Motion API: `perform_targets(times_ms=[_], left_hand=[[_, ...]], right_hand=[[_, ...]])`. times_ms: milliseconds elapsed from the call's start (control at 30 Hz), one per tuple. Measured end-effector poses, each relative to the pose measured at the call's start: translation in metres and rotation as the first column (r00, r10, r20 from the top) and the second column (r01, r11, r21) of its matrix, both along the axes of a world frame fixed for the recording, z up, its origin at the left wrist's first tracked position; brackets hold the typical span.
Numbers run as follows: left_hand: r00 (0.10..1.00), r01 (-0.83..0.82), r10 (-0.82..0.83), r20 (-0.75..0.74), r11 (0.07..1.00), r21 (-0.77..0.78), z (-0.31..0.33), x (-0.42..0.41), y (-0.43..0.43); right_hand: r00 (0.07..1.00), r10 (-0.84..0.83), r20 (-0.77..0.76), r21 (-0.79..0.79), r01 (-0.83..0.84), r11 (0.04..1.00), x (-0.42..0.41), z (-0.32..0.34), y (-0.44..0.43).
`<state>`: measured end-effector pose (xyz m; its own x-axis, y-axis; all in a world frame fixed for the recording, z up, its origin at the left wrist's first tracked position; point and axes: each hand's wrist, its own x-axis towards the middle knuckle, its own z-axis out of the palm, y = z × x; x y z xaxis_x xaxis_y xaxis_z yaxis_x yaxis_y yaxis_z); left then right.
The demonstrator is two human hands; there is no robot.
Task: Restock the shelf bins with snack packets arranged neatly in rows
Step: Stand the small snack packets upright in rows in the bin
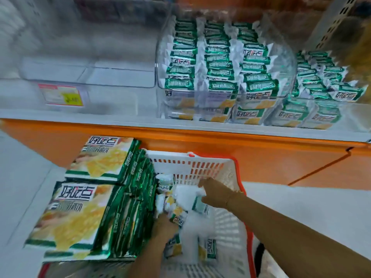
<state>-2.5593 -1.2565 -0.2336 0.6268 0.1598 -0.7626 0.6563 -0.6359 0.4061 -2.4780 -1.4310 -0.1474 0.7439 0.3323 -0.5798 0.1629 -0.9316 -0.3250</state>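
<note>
A white basket (226, 171) with an orange rim sits low, in front of the orange shelf front (220, 149). On the left side of the basket lie two big snack packs (80, 213), flat, one behind the other. More big packs stand on edge just beside them.

Both hands reach down into the basket. The right hand (214, 191) comes in from the right. Its fingers are curled round a bunch of small packets (186, 195), white and green, and hold them above the basket floor. The left hand (165, 227) comes up from the bottom and is among the small packets next to the big packs. It is blurry there, so I cannot tell if its fingers are closed on a packet or just touching. More loose packets (210, 247) lie on the basket floor under the hands.

Up on the shelf stands a clear middle bin (158, 77). It is full of green and white snack packets (218, 57) set on edge in three rows. To its right is another heap of packets (321, 77), not as tidy. To its left is a clear left bin (90, 77) with a price tag (62, 95) on its front.
</note>
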Motion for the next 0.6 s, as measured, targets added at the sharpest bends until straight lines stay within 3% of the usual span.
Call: perform_targets(times_ms=[100,233,500,600], left_hand=[[0.991,-0.135,0.135,-0.022,0.991,-0.017,-0.009,0.005,-0.003],[0.985,-0.169,0.169,0.015,0.985,0.019,-0.024,0.013,-0.006],[0.886,-0.464,0.442,-0.142,0.860,-0.214,-0.048,0.012,-0.001],[0.837,-0.546,0.506,-0.211,0.804,-0.237,-0.050,0.011,0.000]], right_hand=[[0.992,-0.120,-0.041,-0.103,0.116,0.988,-0.008,-0.046,0.005],[0.982,-0.182,-0.049,-0.121,0.175,0.977,-0.029,-0.091,0.014],[0.994,-0.111,0.021,-0.235,0.113,0.965,-0.048,-0.122,0.033],[0.984,-0.178,-0.005,-0.166,0.174,0.971,-0.046,-0.119,0.033]])
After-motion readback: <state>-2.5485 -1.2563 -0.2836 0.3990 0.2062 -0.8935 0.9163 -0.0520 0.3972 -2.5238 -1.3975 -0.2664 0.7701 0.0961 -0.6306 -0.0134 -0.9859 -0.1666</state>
